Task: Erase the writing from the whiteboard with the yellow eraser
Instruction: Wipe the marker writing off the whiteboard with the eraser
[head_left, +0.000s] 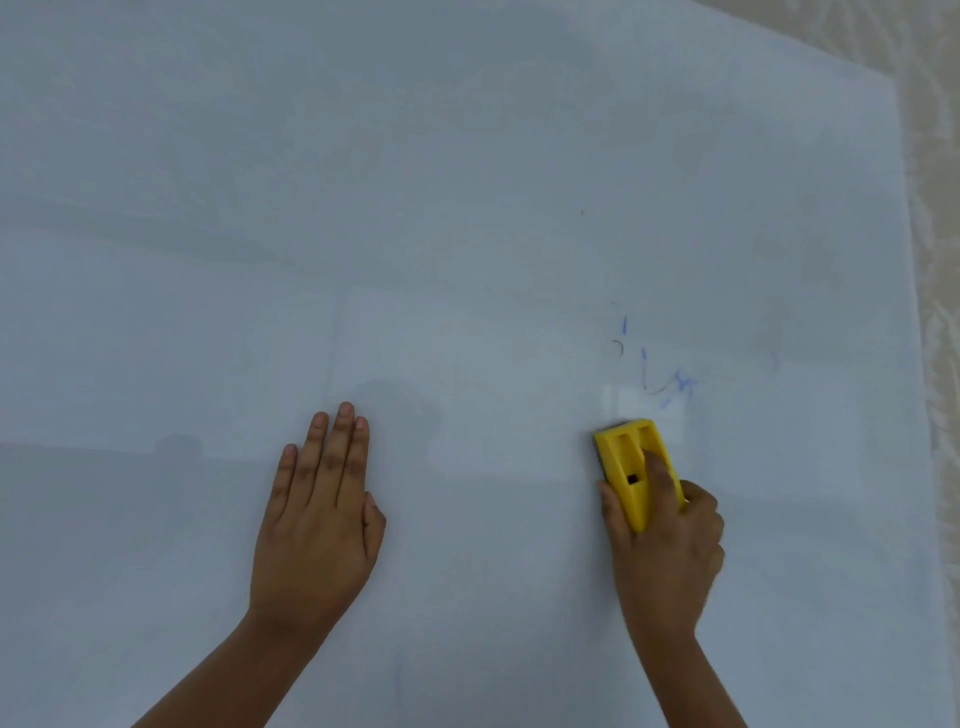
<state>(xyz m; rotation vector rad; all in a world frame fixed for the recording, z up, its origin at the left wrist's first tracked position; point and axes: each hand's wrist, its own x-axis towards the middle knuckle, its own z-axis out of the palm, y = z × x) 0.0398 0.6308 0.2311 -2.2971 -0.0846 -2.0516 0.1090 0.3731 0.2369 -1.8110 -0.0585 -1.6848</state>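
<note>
Surface: whiteboard (467, 208) lying flat, filling nearly the whole head view; patterned pale covering (935, 260) showing past its right edge.
Left hand (317, 509): flat, palm down, fingers together and stretched out, holding nothing; pressed on the board left of centre toward the near edge, apparently steadying it.
Right hand (670, 551): closed around the yellow eraser (631, 467), thumb on its left side, fingers over the top and right side.
Eraser position: pad face down on the board, right of centre, long axis pointing toward the far edge; front end just short of the remaining marks.
Writing left: blue marks (660, 374), a few faint strokes and a scribble, just beyond the eraser toward the far-right part of the board; one very faint blue line (399, 675) near the near edge.
Rest of board: reads clean, only dull smears.
Step in hand: wiping, late in the job by the look of it; most of the surface already bare.
Next move calls for: push forward and slightly right, pad kept flat with firm pressure, passes overlapping across the scribble; left hand kept planted against sliding; afterwards a check of the faint near-edge line.
</note>
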